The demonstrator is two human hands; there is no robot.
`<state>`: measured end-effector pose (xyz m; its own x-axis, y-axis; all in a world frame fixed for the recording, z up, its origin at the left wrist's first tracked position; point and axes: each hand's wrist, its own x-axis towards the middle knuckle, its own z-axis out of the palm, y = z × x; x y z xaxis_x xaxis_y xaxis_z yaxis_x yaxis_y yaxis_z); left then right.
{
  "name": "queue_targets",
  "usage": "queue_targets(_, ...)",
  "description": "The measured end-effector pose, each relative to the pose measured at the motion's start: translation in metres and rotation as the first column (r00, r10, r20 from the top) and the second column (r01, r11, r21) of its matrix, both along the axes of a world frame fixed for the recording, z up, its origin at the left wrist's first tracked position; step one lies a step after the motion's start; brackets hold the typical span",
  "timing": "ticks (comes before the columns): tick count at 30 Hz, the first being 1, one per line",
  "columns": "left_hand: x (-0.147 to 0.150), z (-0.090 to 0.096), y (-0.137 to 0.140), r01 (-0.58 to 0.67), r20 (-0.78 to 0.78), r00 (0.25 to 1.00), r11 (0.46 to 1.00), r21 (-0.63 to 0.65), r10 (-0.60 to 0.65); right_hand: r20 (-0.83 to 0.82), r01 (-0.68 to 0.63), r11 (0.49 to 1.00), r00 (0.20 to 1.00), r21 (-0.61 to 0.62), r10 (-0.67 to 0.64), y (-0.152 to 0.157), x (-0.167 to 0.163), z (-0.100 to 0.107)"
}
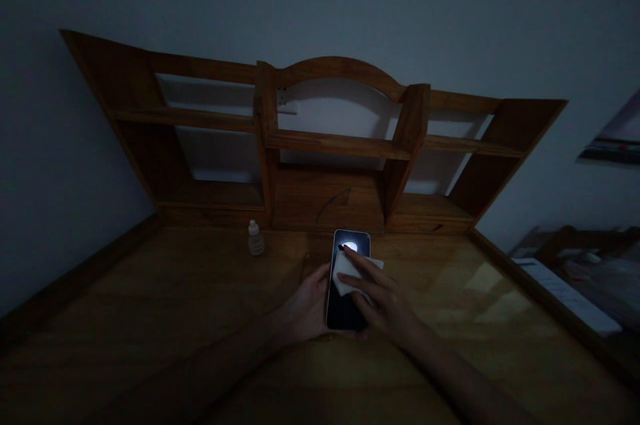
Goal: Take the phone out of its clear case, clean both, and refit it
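Phone (345, 313) is lying just below and right of the frame's centre, its dark screen facing up and its long side running nearly up and down the picture; the left hand (306, 310) is gripping it, closing about its left edge and lower part from the lower left; the phone is thus sitting directly to the right of that hand's palm, touching it; the fingers behind the phone are mostly hiding from view.

The right hand (393, 306) is coming in from the lower right of the frame; its fingers are bending over a white cloth (350, 269) and holding it against the screen; the phone is therefore lying beneath and to the left of this hand, with the cloth between; the cloth is covering the middle of the screen, one corner sticking out to the right past the phone's edge; a bright glow (352, 246) is showing near the phone's top end, by the index fingertip.

A small bottle (256, 242) is standing upright on the wooden desk (210, 285), left of centre, well apart from both hands; a wooden shelf unit (337, 145) is spanning the middle and upper frame; a wall socket (287, 102) is showing through its central opening.
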<state>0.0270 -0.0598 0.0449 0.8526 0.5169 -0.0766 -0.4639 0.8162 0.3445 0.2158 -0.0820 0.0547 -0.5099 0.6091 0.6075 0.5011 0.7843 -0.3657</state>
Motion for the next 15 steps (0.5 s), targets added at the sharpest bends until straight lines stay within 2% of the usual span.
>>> queue_targets(4, -0.001, 0.003, -0.003, -0.047, -0.066, 0.997, 0.999, 0.019, 0.048, 0.006, 0.128, 0.986, 0.992, 0.108, -0.129, 0.004, 0.004, 0.005)
queue_targets(7, 0.000, 0.005, -0.005, -0.061, -0.051, 0.997, 0.998, 0.035, 0.063, -0.010, 0.207, 0.965, 0.978, 0.161, -0.208, 0.005, 0.006, 0.010)
queue_targets(11, 0.001, 0.005, -0.004, -0.042, -0.047, 0.998, 0.997, 0.059, 0.045, 0.011, 0.281, 0.943, 0.958, 0.178, -0.287, 0.006, 0.006, 0.016)
queue_targets(15, 0.002, 0.003, -0.003, -0.051, -0.003, 0.999, 0.995, 0.087, 0.051, 0.090, 0.281, 0.943, 0.950, 0.176, -0.299, 0.008, 0.004, 0.018)
